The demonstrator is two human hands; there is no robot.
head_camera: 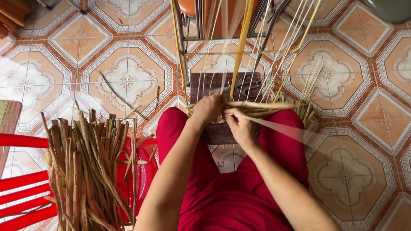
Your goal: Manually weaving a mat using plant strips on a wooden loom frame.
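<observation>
Weaving step: left hand (208,109) closed on the strand bundle (261,108); right hand (240,126) pinches one strip (278,126) running to 4 o'clock. Next move likely needs tension. Dried reeds (85,162) at 8 o'clock.

From here I can't see the fingers of my left hand (208,109); they curl under the woven strip (261,105). The upright strands (242,42) run off the top edge, blurred. Left of my knees, the dried reed bundle (85,171) is cut off below.
</observation>
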